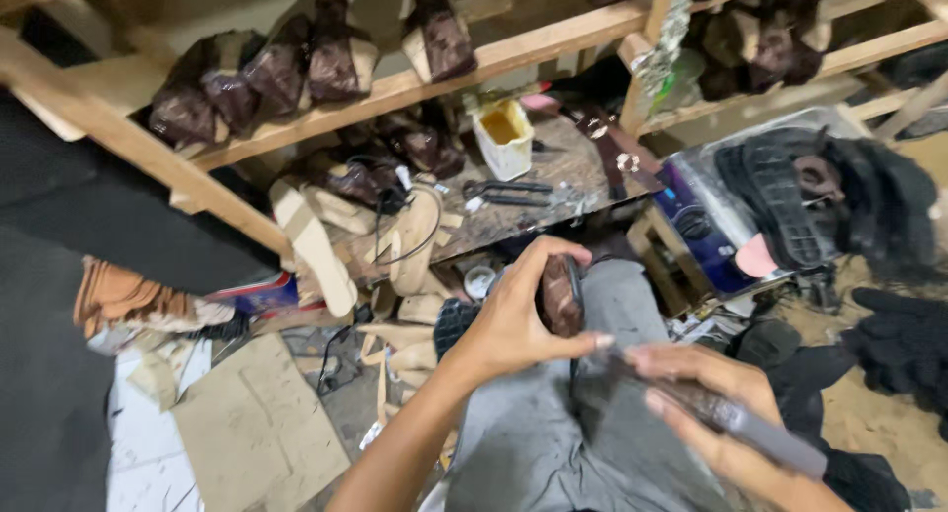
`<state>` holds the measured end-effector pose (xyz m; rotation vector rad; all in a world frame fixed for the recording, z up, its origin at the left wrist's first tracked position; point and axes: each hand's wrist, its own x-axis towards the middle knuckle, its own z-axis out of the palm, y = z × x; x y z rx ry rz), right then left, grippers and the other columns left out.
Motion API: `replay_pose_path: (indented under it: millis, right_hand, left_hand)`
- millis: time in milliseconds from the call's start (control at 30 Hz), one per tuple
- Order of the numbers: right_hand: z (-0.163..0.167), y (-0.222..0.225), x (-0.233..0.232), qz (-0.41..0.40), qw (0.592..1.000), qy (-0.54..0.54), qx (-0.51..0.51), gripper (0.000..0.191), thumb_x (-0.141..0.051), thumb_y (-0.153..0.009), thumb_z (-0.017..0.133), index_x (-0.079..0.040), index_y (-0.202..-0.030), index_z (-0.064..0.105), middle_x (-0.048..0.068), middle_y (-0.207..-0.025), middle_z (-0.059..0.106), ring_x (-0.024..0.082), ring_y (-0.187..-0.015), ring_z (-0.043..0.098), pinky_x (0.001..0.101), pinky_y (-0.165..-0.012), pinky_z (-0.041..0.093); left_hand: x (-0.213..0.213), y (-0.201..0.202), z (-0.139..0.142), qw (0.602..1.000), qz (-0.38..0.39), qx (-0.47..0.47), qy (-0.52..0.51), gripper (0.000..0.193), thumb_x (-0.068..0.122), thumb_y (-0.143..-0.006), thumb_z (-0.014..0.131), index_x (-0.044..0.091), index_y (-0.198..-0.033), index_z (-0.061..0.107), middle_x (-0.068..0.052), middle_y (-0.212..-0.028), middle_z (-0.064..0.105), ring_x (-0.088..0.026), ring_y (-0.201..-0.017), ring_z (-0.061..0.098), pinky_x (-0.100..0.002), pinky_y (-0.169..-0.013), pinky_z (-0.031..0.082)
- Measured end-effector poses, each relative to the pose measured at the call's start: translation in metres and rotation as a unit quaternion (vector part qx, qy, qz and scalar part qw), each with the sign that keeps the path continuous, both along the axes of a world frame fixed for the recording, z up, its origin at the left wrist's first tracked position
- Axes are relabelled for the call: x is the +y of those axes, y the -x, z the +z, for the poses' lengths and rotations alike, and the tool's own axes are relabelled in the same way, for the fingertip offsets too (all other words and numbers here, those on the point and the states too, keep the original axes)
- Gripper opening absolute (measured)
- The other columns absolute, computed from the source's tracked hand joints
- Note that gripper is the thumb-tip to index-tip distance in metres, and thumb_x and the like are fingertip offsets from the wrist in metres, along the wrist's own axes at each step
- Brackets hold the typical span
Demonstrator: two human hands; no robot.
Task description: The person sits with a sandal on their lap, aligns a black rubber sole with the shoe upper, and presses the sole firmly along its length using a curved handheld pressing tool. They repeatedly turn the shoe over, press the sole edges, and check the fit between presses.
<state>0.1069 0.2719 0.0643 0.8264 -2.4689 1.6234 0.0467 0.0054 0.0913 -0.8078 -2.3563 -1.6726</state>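
Left hand [513, 319] gripped a brown sandal upper [560, 295] over the lap; right hand [706, 398] held a grey tool [760, 433] — mid-working, apparently. Next move demanded steady support.

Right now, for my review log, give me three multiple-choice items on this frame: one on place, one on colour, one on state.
1. Where is the small tub?
A. on the lower shelf
B. on the floor
C. on the lap

2. What colour are the trousers?
A. red
B. grey
C. white

3. What is the left hand doing?
A. hanging free
B. gripping a dark shoe piece
C. holding scissors

Answers:
1 A, it stands beside the scissors there.
2 B, grey cloth covers the lap.
3 B, its fingers wrap the piece while the right hand holds a long tool.
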Motion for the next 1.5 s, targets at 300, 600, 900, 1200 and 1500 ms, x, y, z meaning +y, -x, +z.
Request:
replay_pose_path:
  millis: [300, 600, 900, 1200, 1500]
  right_hand:
    - [-0.089, -0.018, 0.024, 0.141, 0.952, -0.234, -0.138, 0.059, -0.01, -0.08, 0.076, -0.005, -0.135, 0.052, 0.012, -0.139, 0.06, 0.022, -0.122, 0.064, 0.0342, -0.096, 0.053]
    - [-0.066, -0.025, 0.016, -0.03, 0.976, 0.16, -0.146, 0.098, -0.006, -0.076, 0.08, -0.005, -0.159, 0.029, 0.017, -0.16, 0.038, 0.022, -0.144, 0.042, 0.0351, -0.114, 0.033]
    - [-0.041, -0.019, -0.012, -0.142, 0.919, 0.114, -0.349, 0.079, -0.006, -0.068, 0.083, -0.01, -0.142, 0.058, 0.008, -0.123, 0.071, 0.015, -0.098, 0.072, 0.0293, -0.083, 0.058]
    - [-0.043, -0.013, -0.014, -0.152, 0.92, 0.118, -0.343, 0.075, -0.01, -0.066, 0.086, -0.009, -0.138, 0.062, 0.008, -0.115, 0.075, 0.013, -0.092, 0.072, 0.029, -0.075, 0.06]
    - [-0.044, -0.012, -0.015, -0.148, 0.924, 0.111, -0.334, 0.073, -0.008, -0.068, 0.086, -0.007, -0.137, 0.063, 0.007, -0.11, 0.075, 0.012, -0.09, 0.07, 0.0275, -0.074, 0.058]
  left_hand:
    - [-0.012, 0.003, -0.027, 0.954, 0.13, -0.077, -0.258, 0.072, 0.015, -0.073, 0.092, 0.007, -0.132, 0.052, -0.005, -0.113, 0.065, -0.013, -0.098, 0.06, -0.028, -0.087, 0.053]
    - [0.014, 0.002, -0.069, 0.773, 0.061, -0.257, -0.576, 0.051, 0.02, -0.092, 0.076, 0.004, -0.131, 0.047, -0.012, -0.104, 0.064, -0.024, -0.102, 0.067, -0.039, -0.09, 0.057]
    - [0.017, 0.01, -0.093, 0.752, 0.119, -0.324, -0.562, 0.04, 0.032, -0.102, 0.059, 0.006, -0.131, 0.053, -0.011, -0.106, 0.067, -0.024, -0.102, 0.069, -0.04, -0.088, 0.057]
    - [0.019, 0.007, -0.085, 0.735, 0.137, -0.354, -0.562, 0.054, 0.046, -0.099, 0.059, 0.006, -0.134, 0.049, -0.012, -0.109, 0.068, -0.024, -0.103, 0.068, -0.04, -0.09, 0.057]
    - [0.018, 0.01, -0.086, 0.728, 0.144, -0.365, -0.563, 0.053, 0.044, -0.098, 0.061, 0.005, -0.133, 0.05, -0.013, -0.109, 0.067, -0.025, -0.103, 0.068, -0.04, -0.09, 0.056]
